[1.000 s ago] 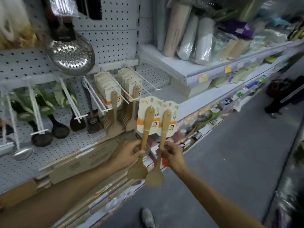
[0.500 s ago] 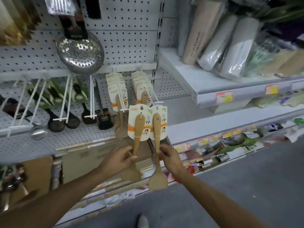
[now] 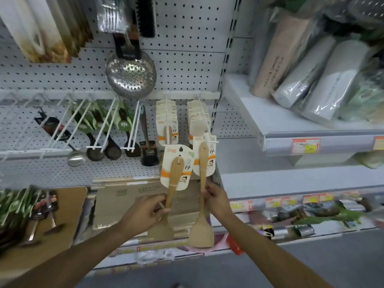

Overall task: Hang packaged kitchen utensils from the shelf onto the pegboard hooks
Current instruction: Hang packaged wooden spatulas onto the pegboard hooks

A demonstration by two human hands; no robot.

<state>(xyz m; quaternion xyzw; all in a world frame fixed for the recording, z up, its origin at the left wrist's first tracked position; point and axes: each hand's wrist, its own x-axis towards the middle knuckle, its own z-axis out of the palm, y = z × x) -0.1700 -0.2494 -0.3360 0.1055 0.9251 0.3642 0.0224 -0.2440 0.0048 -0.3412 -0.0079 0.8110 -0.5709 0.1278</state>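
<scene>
White pegboard (image 3: pixel 187 59) across upper left and centre; grey shelf (image 3: pixel 291 129) with wrapped rolls at upper right. Steel skimmer (image 3: pixel 130 76) hanging top centre, dark ladles (image 3: pixel 104 150) on hooks at left. Centre frame: left hand (image 3: pixel 143 215) gripping left wooden spatula (image 3: pixel 173 183), right hand (image 3: pixel 216 199) pinching right wooden spatula (image 3: pixel 202 183), card top at right hook (image 3: pixel 212 141).

A white pegboard (image 3: pixel 187 59) carries rows of white hooks (image 3: pixel 133 125) hung with a perforated steel skimmer (image 3: pixel 131 75), dark ladles (image 3: pixel 95 152) and carded wooden spatulas (image 3: pixel 166 125). At its foot, a shelf (image 3: pixel 291 181) holds flat cardboard boxes (image 3: pixel 128 196) and a wooden board (image 3: pixel 70 215). To the right, an upper shelf (image 3: pixel 270 119) bears wrapped rolls (image 3: pixel 307 80) leaning together.
</scene>
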